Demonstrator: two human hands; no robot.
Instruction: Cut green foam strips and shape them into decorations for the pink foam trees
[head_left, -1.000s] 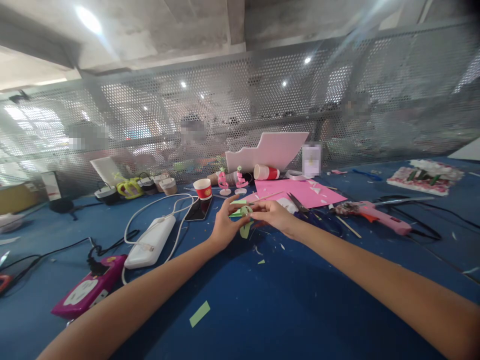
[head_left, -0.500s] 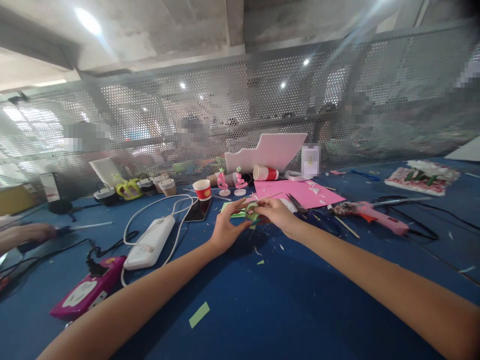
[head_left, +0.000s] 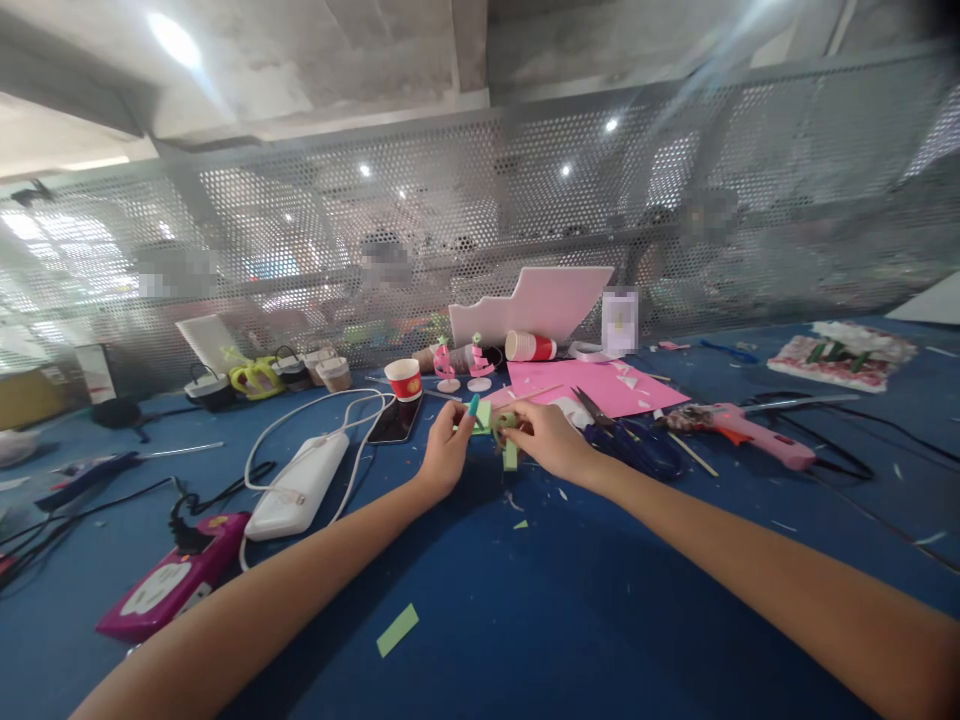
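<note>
My right hand [head_left: 551, 437] pinches a small curled green paper piece [head_left: 504, 422] between thumb and fingertips. Beside it, my left hand [head_left: 444, 450] is closed, its fingers curled in. A teal tip [head_left: 473, 405] sticks up at the end of its thumb; whether that is a finger cap or a held object I cannot make out. The two hands are slightly apart. Light green paper [head_left: 484, 412] shows between them, and a green strip [head_left: 511, 457] hangs or lies just below the curled piece.
Pink paper [head_left: 570, 385], scissors [head_left: 592, 405] and a pink glue gun [head_left: 765, 435] lie to the right. Leftward are a phone [head_left: 394, 422], a red paper cup [head_left: 405, 380], a white power bank [head_left: 300, 490] with cable and a purple power socket [head_left: 176, 580]. Two pink figures [head_left: 446, 370] stand behind.
My left hand has drawn back left from the green piece and its fingers have curled in. My right hand still holds the piece. Another person's hand at far left has left the view.
</note>
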